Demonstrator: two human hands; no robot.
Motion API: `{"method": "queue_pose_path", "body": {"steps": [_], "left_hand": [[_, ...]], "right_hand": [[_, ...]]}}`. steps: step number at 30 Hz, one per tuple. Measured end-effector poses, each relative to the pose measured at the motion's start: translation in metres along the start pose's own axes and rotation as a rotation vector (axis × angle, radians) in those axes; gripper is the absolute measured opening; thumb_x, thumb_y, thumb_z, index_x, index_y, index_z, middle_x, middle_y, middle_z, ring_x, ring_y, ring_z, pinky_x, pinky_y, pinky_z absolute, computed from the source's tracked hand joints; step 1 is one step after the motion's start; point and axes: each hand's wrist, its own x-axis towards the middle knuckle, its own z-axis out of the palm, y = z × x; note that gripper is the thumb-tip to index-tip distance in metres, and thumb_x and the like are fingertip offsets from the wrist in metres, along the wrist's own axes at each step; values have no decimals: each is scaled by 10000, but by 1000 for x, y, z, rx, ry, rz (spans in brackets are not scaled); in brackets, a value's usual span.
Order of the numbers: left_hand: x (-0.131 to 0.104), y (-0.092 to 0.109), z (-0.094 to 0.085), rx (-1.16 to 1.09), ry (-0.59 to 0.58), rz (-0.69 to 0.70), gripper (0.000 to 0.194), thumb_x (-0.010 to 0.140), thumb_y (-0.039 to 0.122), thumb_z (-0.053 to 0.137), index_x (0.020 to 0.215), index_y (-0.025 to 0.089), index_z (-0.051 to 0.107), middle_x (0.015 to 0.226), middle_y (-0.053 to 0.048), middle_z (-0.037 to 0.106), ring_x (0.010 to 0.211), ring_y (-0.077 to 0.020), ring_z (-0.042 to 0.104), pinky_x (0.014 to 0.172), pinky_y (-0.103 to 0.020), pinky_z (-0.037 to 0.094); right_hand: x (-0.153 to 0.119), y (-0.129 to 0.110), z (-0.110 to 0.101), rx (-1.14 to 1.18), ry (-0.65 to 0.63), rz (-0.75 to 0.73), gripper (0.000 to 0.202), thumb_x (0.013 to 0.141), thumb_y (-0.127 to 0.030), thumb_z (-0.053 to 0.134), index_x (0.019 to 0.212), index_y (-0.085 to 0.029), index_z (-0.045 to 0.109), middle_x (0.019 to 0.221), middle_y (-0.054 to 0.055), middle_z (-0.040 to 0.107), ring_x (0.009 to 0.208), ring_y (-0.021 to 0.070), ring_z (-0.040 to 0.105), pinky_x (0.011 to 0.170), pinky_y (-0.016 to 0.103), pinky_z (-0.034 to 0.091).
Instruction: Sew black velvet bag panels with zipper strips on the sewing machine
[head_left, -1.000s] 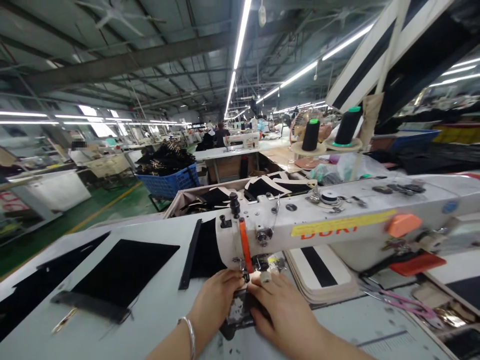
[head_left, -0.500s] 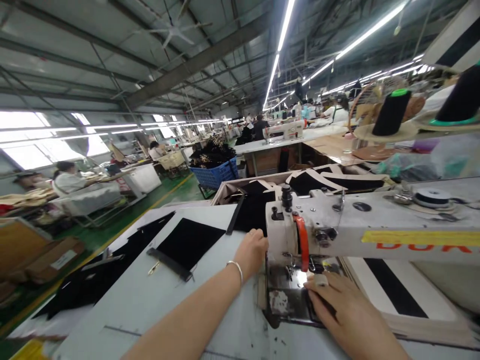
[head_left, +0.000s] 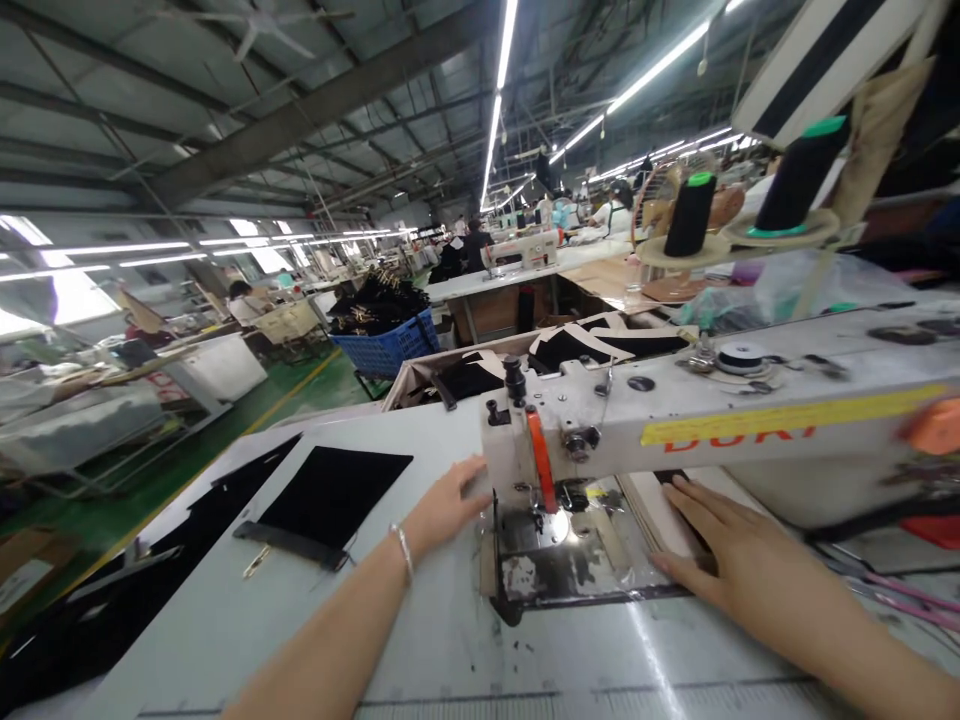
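Observation:
A white sewing machine [head_left: 600, 415] with a red-orange thread guard stands before me, its lamp lighting the bare metal needle plate [head_left: 540, 550]. Just left of the machine head, my left hand [head_left: 450, 505] hovers near the table, fingers apart, holding nothing I can see. To the right of the needle plate, my right hand [head_left: 716, 550] lies with outstretched fingers on a stack of cream panels [head_left: 649, 515] with a black stripe. Its palm hides much of the stack. A black fabric piece [head_left: 334, 500] with a dark band and a zipper pull lies flat at the left.
Behind the machine, a box [head_left: 409, 385] holds black and cream pieces. More black fabric [head_left: 142, 570] lies along the table's left edge. A blue crate [head_left: 390, 345] stands beyond on the green floor. Thread cones [head_left: 690, 215] rise at the right. Other people sit at distant machines.
My right hand has moved from the needle plate to the panel stack on the right. My left hand has opened; the black piece beside it has moved off the table toward the box. The view has turned right.

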Motion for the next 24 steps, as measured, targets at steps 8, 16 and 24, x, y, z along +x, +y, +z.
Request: {"method": "queue_pose_path", "body": {"steps": [8,16,24], "left_hand": [[-64,26,6,1,-63,-71,426,876,366,615,1292,286,576,1445,-37,474,1369,-258,391,1202,-490,166],[-73,30,21,41,102,-24,361,855,261,618,1216,267,626,1318,-41,589,1288,-219,491,1202,-449,211],[-72,32,25,63,127,10,382,828,221,632,1209,257,632,1294,-53,594,1273,-221,497,1203,-450,203]], "right_hand": [[19,-26,-21,-114,-152,34,624,899,-471,353,1360,-62,454,1290,227,557,1107,312,581,934,441,421],[33,-33,-27,-119,-211,64,609,852,-421,418,1353,-76,450,985,189,648,835,302,653,689,387,445],[47,-45,-24,-216,-213,97,472,889,-333,442,1262,-49,495,887,164,649,765,282,658,660,400,464]]}}
